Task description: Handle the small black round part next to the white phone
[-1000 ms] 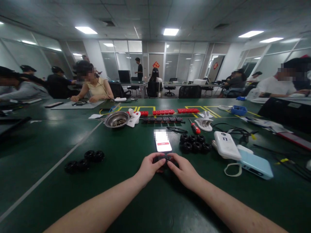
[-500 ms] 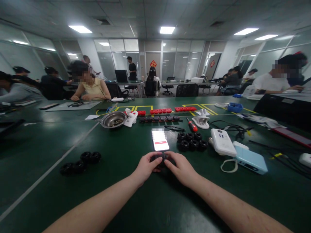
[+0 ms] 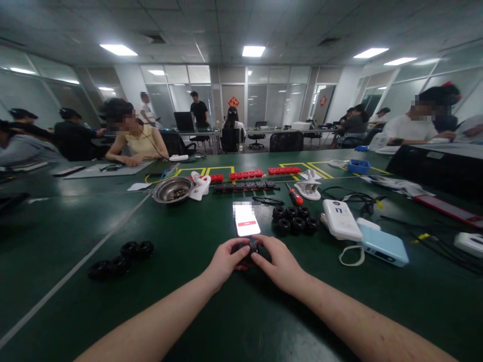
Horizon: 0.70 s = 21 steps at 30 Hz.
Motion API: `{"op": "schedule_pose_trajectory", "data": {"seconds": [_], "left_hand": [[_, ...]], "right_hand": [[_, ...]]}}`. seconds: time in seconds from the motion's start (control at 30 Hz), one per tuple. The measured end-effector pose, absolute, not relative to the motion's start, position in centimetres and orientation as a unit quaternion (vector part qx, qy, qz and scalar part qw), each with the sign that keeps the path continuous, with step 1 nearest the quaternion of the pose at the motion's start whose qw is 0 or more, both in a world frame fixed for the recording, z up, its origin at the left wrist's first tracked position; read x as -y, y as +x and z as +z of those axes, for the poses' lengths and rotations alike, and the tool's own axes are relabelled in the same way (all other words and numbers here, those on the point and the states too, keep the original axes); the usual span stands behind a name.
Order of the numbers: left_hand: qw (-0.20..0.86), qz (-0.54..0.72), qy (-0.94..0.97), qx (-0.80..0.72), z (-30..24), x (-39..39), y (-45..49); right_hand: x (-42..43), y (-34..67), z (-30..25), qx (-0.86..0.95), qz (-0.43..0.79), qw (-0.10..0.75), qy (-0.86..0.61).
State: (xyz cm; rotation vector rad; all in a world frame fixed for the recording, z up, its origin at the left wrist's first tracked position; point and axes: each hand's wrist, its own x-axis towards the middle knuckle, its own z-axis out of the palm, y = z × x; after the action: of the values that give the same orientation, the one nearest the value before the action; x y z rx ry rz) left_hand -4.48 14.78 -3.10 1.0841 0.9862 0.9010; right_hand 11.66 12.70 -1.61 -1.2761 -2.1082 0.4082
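Both hands meet at the middle of the green table. My left hand point(image 3: 228, 259) is closed with thumb and fingers on a black rounded part point(image 3: 253, 246), which looks like the small black wheels nearby. From the other side my right hand point(image 3: 278, 257) grips the same dark part, its thumb and fingers bent around it. The hands hide much of its shape. Just beyond them lies a phone point(image 3: 248, 226) with a lit screen. A cluster of black wheels point(image 3: 296, 219) sits right of the phone, and several more wheels point(image 3: 119, 264) rest at the left.
Farther back are a metal bowl point(image 3: 158, 193) with small parts, red racks point(image 3: 247, 174), a black row of parts point(image 3: 245, 186) and a red screwdriver point(image 3: 296, 196). White point(image 3: 342, 221) and light-blue point(image 3: 385, 246) devices with cables point(image 3: 415, 236) occupy the right. People sit around the table.
The whole view has shifted slightly. My right thumb has moved a little on the black part, more of which now shows between the hands. Both hands keep their hold.
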Motion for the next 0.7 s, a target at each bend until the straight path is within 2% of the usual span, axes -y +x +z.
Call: {"op": "schedule_pose_trajectory", "data": {"seconds": [0.13, 0.4, 0.57, 0.7], "left_hand": [[0.645, 0.388, 0.478, -0.454, -2.6, -14.5, -4.3], [0.647, 0.391, 0.479, -0.446, -2.3, -14.3, -4.5], [0.659, 0.405, 0.472, -0.422, -3.4, -14.8, -4.7], [0.665, 0.402, 0.473, -0.415, -4.0, -15.2, -4.9]], "right_hand": [[-13.1, 11.6, -1.9, 0.799, 0.162, 0.281, -0.507], [-12.5, 11.5, -1.7, 0.801, 0.123, 0.31, -0.498], [-13.1, 11.7, -2.0, 0.786, 0.176, 0.272, -0.526], [-13.2, 11.7, -2.0, 0.81, 0.163, 0.276, -0.491]]}}
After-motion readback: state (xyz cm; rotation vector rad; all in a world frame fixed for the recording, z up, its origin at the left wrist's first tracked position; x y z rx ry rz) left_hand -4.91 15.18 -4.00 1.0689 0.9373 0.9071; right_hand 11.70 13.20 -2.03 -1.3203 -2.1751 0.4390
